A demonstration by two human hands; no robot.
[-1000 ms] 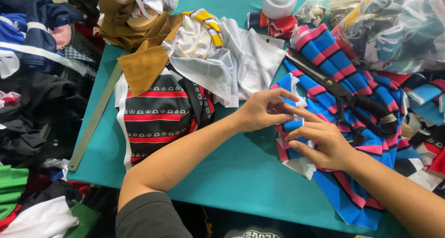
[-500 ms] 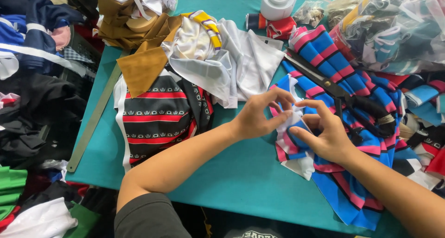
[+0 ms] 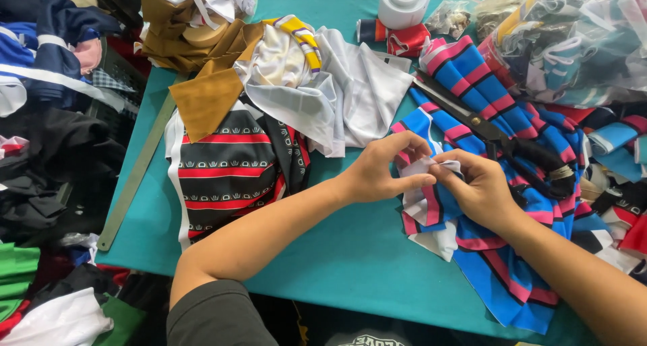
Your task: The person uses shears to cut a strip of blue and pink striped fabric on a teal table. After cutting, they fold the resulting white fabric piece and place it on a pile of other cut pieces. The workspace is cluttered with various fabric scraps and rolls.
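The left hand and the right hand now meet in the middle, fingertips almost touching. Both pinch the same small white piece of cloth. A second ago the hands were apart: the left hand lay flat with fingers spread on the striped cloth, and the right hand was lower and nearer. Half a second ago they were already coming together. Now both are closed on the little piece, thumbs pressed against the fingers.

The white piece sits on top of the blue, pink and black striped cloth, which lies on the right side of the teal table. That striped cloth has not moved.

Just past the right hand, big black scissors lie across the stripes, same as before. To the left of the left arm is a black, red and white patterned shirt. Farther away lie a white cloth and a mustard brown cloth. A white roll of tape stands at the far edge. A long metal ruler lies along the left edge of the table.
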